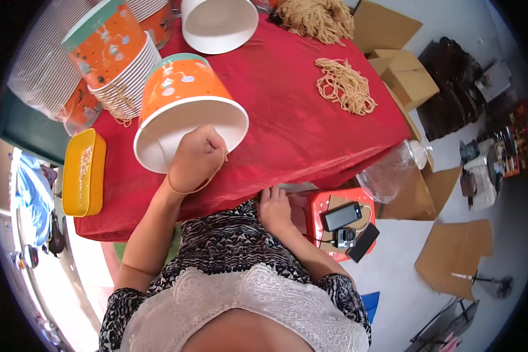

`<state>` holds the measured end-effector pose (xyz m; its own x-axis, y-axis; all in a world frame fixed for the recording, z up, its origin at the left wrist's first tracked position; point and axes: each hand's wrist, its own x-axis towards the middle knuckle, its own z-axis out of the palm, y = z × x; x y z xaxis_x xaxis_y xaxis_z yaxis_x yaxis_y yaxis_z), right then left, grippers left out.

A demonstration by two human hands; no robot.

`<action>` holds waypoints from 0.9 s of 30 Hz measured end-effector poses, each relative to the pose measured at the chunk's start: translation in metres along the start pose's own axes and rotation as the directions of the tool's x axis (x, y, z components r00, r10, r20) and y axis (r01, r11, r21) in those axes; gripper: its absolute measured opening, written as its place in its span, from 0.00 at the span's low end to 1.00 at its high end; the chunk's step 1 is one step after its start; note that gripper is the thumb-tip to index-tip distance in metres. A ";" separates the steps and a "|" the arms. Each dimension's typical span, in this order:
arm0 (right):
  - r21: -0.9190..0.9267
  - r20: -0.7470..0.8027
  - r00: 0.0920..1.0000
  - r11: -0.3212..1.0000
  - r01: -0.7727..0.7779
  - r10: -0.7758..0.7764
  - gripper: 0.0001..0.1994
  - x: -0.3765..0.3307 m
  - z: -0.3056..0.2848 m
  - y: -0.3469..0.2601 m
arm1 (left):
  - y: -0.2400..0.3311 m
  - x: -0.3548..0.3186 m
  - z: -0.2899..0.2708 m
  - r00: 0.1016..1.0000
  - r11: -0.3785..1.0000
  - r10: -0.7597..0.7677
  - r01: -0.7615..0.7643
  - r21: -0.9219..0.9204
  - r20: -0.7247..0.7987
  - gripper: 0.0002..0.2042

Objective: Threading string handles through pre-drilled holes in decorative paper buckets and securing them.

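An orange paper bucket (176, 88) with a white inside lies tipped on the table, its mouth facing me. My left hand (198, 154) is closed in a fist in front of that mouth. A loop of tan cord (200, 189) runs round my left wrist and up to the fingers, which are shut on it. Low at the table's near edge, my right hand (274, 209) rests beside my lap, its fingers stretched toward the hanging cloth and partly hidden. No held thing shows in it.
Stacked orange buckets (114, 53) fill the far left of the red-covered table (276, 94). A yellow tray (83, 173) holds small pale pieces. Tan cord lies in a pile (346, 86) and a bundle (317, 19). Phones (342, 216) and a small camera (345, 237) sit on a red stool (320, 205).
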<state>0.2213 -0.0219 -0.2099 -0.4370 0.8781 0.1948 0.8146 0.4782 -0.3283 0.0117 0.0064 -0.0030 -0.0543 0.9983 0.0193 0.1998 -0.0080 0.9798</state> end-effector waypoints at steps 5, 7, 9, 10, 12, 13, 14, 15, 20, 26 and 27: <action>0.071 -0.071 0.996 0.996 -0.047 0.052 0.21 0.005 0.013 -0.009 | 0.005 0.000 -0.001 0.998 0.998 -0.050 0.051 -0.028 0.038 0.04; 0.115 -0.070 0.995 0.992 -0.056 0.065 0.21 0.006 0.008 -0.012 | 0.005 0.002 0.000 0.999 0.999 -0.040 0.040 -0.004 0.021 0.03; 0.234 -0.046 0.995 0.969 -0.076 0.090 0.22 0.010 0.006 -0.014 | 0.005 0.003 0.001 0.998 0.999 -0.053 0.053 -0.003 0.026 0.03; 0.234 -0.048 0.994 0.969 -0.084 0.098 0.22 0.012 0.006 -0.014 | 0.006 0.004 0.002 0.998 0.998 -0.065 0.065 -0.003 0.022 0.03; 0.151 -0.179 0.982 0.985 0.086 -0.058 0.24 0.018 0.008 -0.016 | 0.005 0.005 0.002 0.998 0.998 -0.061 0.061 -0.002 0.033 0.03; 0.153 -0.180 0.982 0.985 0.080 -0.051 0.24 0.022 0.006 -0.018 | 0.005 0.005 0.002 0.998 0.998 -0.058 0.058 -0.002 0.036 0.03; 0.212 -0.150 0.986 0.972 0.101 -0.070 0.25 0.026 0.004 -0.020 | 0.005 0.005 0.002 0.997 0.998 -0.060 0.060 0.000 0.042 0.03; 0.272 -0.122 0.989 0.955 0.120 -0.089 0.25 0.030 0.002 -0.022 | 0.005 0.005 0.002 0.997 0.998 -0.066 0.066 -0.004 0.036 0.03; 0.416 -0.252 0.966 0.908 0.054 0.058 0.25 0.055 -0.003 -0.041 | 0.002 0.005 0.002 0.996 0.995 -0.078 0.080 -0.052 0.039 0.03; 0.613 -0.140 0.972 0.788 -0.062 0.186 0.25 0.054 -0.018 -0.049 | 0.005 0.006 0.004 0.994 0.994 -0.105 0.106 -0.036 0.031 0.04; 0.618 -0.130 0.975 0.784 -0.063 0.181 0.24 0.053 -0.018 -0.049 | 0.005 0.006 0.005 0.994 0.994 -0.103 0.104 -0.037 0.029 0.04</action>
<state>0.1653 0.0008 -0.1674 -0.2291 0.9405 0.2508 0.4299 0.3289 -0.8408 0.0176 0.0130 0.0011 -0.0459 0.9951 -0.0875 0.1565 0.0937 0.9832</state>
